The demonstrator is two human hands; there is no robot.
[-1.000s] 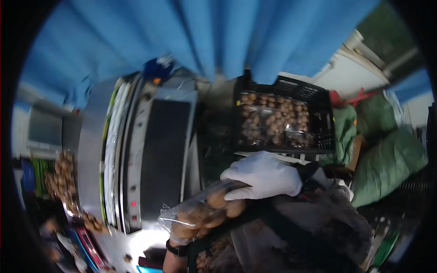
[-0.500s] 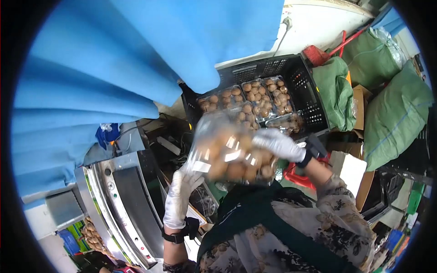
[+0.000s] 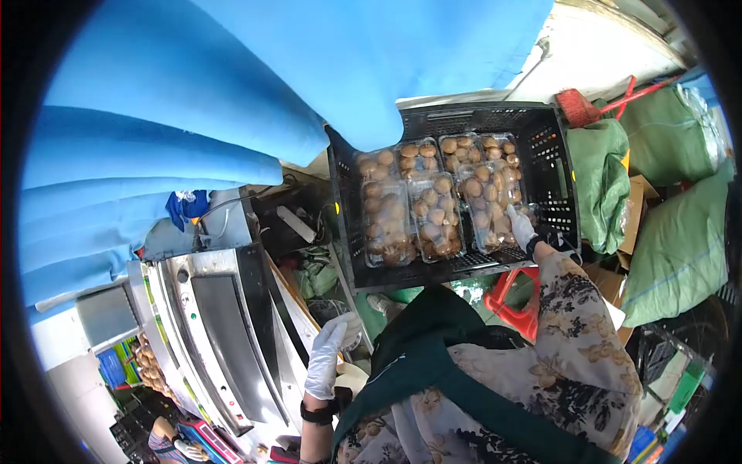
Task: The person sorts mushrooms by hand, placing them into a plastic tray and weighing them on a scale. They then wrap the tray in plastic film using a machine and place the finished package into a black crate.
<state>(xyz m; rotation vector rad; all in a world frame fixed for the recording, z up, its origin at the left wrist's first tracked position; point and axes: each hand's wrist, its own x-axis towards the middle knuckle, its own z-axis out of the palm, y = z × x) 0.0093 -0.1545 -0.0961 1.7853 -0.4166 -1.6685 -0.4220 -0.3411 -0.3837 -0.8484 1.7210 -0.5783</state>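
Head view: the left hand hangs half-open, holding nothing; in the black crate, a mushroom pack meets the right hand, grip unclear. Probably light, slippery, crushable: best held by its sides.

The right hand reaches into a crate, at one of the packs; others lie left of this grip and beyond it. Outside the crate, a machine stands farther left, a curtain hangs beyond-left, sacks lie right
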